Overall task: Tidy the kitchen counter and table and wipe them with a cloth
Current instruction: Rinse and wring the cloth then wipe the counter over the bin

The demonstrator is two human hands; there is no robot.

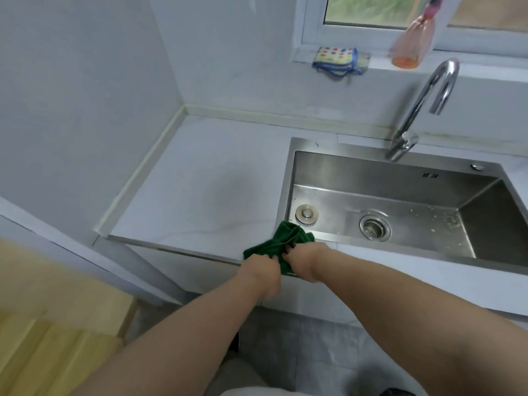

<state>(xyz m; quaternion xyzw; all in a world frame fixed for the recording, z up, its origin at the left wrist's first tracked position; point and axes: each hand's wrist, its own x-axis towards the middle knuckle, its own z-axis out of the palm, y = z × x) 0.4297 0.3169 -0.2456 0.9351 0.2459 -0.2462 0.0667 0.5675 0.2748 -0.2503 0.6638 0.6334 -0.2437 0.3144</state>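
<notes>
A bunched green cloth point(288, 237) sits at the front edge of the white counter point(200, 184), by the sink's front-left corner. My left hand point(261, 268) grips the cloth's near left part. My right hand point(304, 260) grips it from the right, fingers curled into the fabric. Both hands are close together with the cloth between them; part of the cloth is hidden behind them.
A steel sink point(400, 172) with a drain point(375, 227) and plug point(306, 214) fills the right. A curved tap point(420, 110) stands behind it. On the window sill lie a dotted cloth point(337, 59) and a pink bottle point(411, 44). A wooden table point(51, 324) is at the lower left.
</notes>
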